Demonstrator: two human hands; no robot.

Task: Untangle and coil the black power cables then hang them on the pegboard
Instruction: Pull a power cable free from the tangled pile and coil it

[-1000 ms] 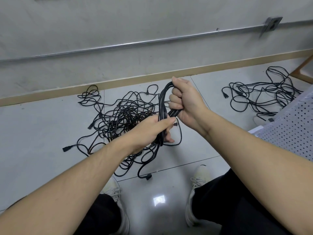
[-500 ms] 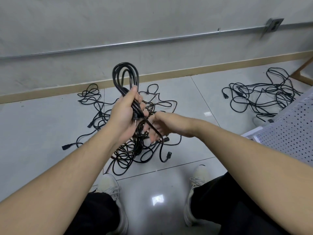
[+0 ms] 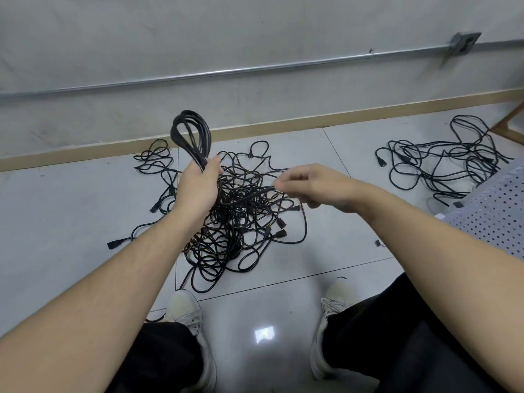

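My left hand (image 3: pixel 197 188) grips the coil (image 3: pixel 190 137) by its gathered lower end, fingers and thumb curled round the bundle, so the loops stand up above the fist in front of the baseboard (image 3: pixel 283 126). My right hand (image 3: pixel 309 185) pinches the tail (image 3: pixel 255 194) of that same cable between fingertips and thumb, the other fingers curled in. The tail runs as a fairly straight line from the right hand down and leftward toward the left hand. Both hands hover above the pile (image 3: pixel 238 222), a dense tangle of black cables lying on the floor (image 3: pixel 71 208) just ahead of my shoes (image 3: pixel 184 310). Several plugs stick out of it, one plug (image 3: pixel 114 243) lying well to the left at the end of a loose strand. A second heap (image 3: pixel 442 163) of looser cables lies well apart, far right near the wall. The pegboard (image 3: pixel 493 211), white and perforated, shows at the right edge, beside my right forearm; no cable on the part I can see. A metal conduit (image 3: pixel 226 72) runs along the wall to a box (image 3: pixel 463 43).
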